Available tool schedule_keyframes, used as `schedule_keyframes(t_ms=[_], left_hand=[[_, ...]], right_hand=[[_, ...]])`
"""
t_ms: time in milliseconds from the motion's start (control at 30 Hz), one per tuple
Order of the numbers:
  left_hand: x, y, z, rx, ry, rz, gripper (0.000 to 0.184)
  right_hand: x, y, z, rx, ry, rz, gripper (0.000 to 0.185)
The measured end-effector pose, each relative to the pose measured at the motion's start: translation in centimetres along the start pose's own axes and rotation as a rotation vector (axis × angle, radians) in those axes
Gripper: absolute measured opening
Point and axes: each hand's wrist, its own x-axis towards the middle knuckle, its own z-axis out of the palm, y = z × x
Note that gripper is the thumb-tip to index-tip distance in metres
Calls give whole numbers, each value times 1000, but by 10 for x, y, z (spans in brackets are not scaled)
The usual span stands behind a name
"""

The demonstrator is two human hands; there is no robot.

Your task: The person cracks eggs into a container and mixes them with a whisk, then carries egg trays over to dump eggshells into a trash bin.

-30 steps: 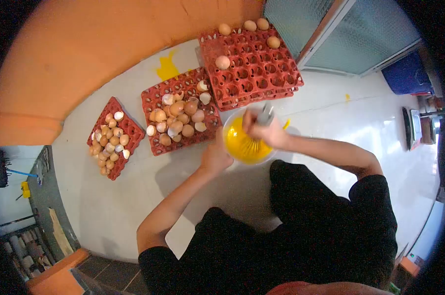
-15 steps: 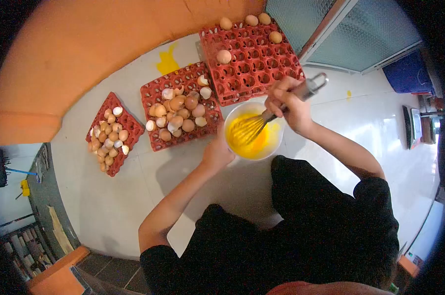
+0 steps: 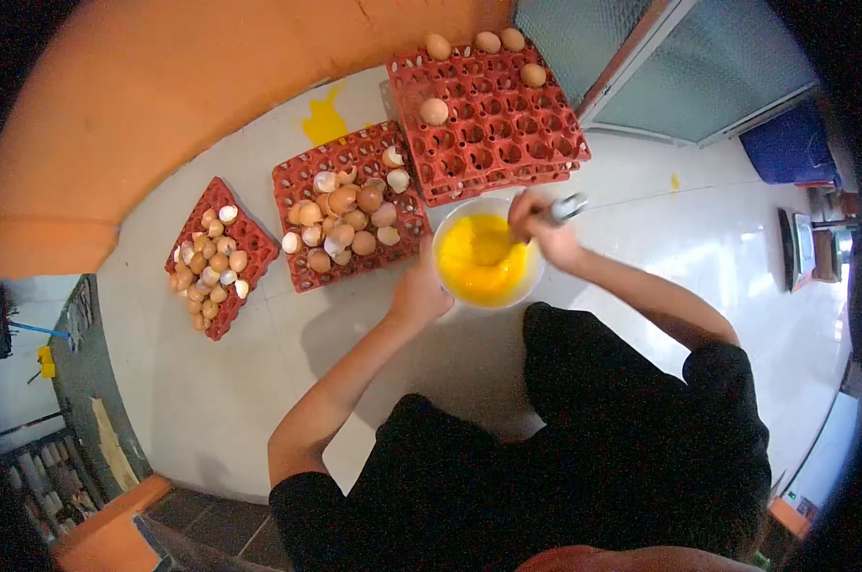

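Observation:
My left hand (image 3: pixel 421 294) grips the left side of a white bowl (image 3: pixel 534 278), its fingers partly hidden behind the rim. Yellow beaten egg (image 3: pixel 480 276) fills the lower part of the bowl. Over the bowl's right edge, my right hand (image 3: pixel 545 233) is closed around a whisk (image 3: pixel 569 207) with a metal handle. The whisk's wires are blurred and dip into the egg. Just left of the bowl is a red egg tray (image 3: pixel 309 276) heaped with cracked eggshells (image 3: pixel 343 200).
A stack of red egg trays (image 3: pixel 493 124) with several whole eggs (image 3: pixel 435 112) stands beyond the bowl. Another red tray (image 3: pixel 259 243) with shells lies at the far left. Yellow egg is spilled (image 3: pixel 325 118) by the orange wall (image 3: pixel 212 86). A scale (image 3: pixel 799 248) sits at the right.
My right hand has moved left and lower over the bowl, and the whisk has tipped more upright with its wires now blurred in the egg. The left hand holds its place.

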Motion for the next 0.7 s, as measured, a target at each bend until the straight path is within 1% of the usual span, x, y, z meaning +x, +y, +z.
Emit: schedule_keyframes(t_ms=[33, 133, 167, 200, 267, 367, 400, 467, 567, 633, 667, 700], left_hand=[[0, 1, 0, 18, 8, -27, 74], [-3, 10, -4, -25, 20, -48, 67], [-5, 13, -6, -53, 13, -43, 65], [-8, 12, -4, -46, 15, -30, 64], [-5, 10, -1, -40, 26, -3, 62], [0, 8, -2, -24, 50, 30, 60], [2, 7, -3, -15, 49, 37, 59], [3, 1, 1, 5, 8, 20, 60], [-2, 0, 2, 36, -2, 10, 62], [-4, 1, 2, 32, -3, 11, 64], [-3, 2, 1, 32, -8, 11, 64], [-3, 4, 0, 31, -13, 11, 65]], right_hand=[[-5, -7, 7, 173, 84, 174, 2], [7, -34, 7, 276, 72, 250, 5], [12, -48, 8, 365, 122, 232, 6], [15, -59, 7, 420, 118, 112, 6], [23, -74, -3, 379, 199, 7, 3], [9, -29, -4, 71, 175, 156, 4], [1, -6, 2, 102, 200, 202, 4], [1, -16, 9, 79, 40, 196, 5], [6, -59, 14, 270, 68, 69, 7], [9, -72, 9, 390, 120, 15, 8], [10, -73, 7, 416, 153, -1, 8], [6, -54, 4, 262, 180, 59, 8]])
